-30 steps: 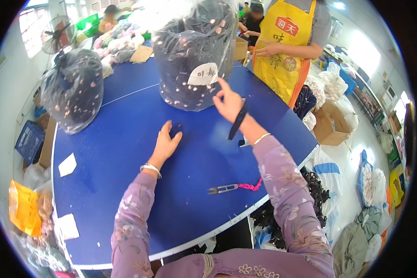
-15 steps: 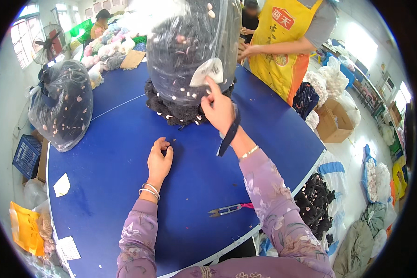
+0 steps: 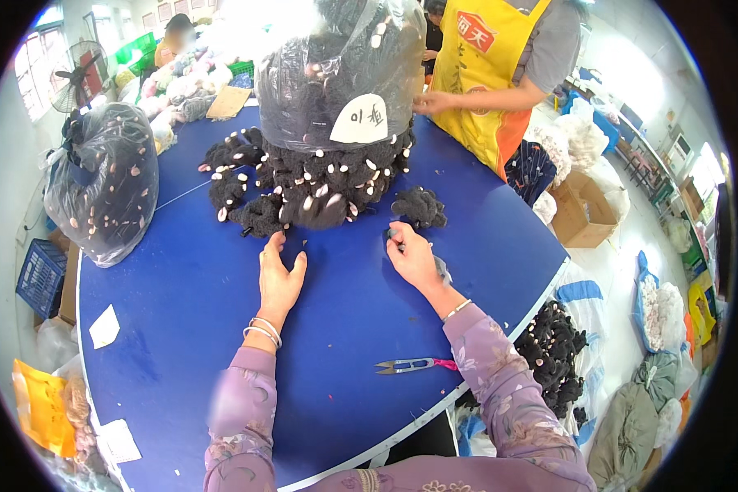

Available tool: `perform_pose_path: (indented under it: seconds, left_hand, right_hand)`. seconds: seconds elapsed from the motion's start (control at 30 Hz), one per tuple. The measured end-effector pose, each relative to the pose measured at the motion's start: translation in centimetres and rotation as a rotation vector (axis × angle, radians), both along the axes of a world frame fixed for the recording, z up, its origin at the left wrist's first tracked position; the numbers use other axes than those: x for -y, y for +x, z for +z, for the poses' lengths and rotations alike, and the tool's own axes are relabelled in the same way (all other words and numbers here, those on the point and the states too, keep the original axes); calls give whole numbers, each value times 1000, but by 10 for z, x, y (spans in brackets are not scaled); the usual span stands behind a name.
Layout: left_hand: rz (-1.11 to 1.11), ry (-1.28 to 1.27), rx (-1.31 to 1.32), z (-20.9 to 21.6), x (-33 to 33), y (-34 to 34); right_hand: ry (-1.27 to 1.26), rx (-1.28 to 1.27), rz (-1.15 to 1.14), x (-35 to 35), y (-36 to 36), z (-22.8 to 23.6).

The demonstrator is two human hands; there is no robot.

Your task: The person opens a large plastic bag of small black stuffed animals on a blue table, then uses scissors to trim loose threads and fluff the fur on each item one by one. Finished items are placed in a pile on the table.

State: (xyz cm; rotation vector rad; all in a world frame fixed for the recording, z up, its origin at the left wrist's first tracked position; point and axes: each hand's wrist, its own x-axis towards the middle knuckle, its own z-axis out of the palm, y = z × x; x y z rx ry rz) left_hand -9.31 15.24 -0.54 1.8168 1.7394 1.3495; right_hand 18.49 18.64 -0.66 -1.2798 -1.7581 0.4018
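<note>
black fleecy pieces [image 3: 320, 176] with small pale oval tabs lie heaped at the middle of the blue table [image 3: 344, 303], several strewn to the left of the heap. a clear plastic bag [image 3: 303, 98], full of the same stuff, rises over the pile with its lower edge around it; a white label [image 3: 359, 120] shows on its front. one loose black clump [image 3: 419, 207] lies just right of the heap.

the left hand [image 3: 281, 277] is at the near edge of the strewn pieces, thumb and fingers moderately apart; whether a fingertip touches a piece, i cannot tell. the right hand [image 3: 416, 261] is just below the loose clump, fingers curled in narrow; something dark shows at the tips, but i cannot tell whether it is held.

nearer the body, thread snips [image 3: 406, 366] with a pink end lie on the table. at its left edge stands a tied plastic bag [image 3: 102, 193], dark inside. beyond the heap, to the right, a person in a yellow apron [image 3: 488, 70] has one hand [image 3: 436, 102] beside the big bag. a cardboard box [image 3: 582, 213] sits on the floor to the right.
</note>
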Motion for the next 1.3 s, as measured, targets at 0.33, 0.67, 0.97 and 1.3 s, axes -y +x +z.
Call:
perform_pose_path:
  seconds: [0.33, 0.67, 0.97, 1.3]
  left_hand:
    - [-14, 29, 26, -6, -3, -1]
    - [-42, -19, 66, -6, -3, -4]
    - [-36, 8, 105, -11, -5, -7]
    - [-66, -15, 165, -9, -10, 6]
  right_hand:
    - [-32, 18, 29, 1, -4, 3]
    - [-17, 139, 74, -3, -17, 7]
    - [-122, -547, 165, 3, -10, 54]
    - [243, -362, -401, -85, 212, 106]
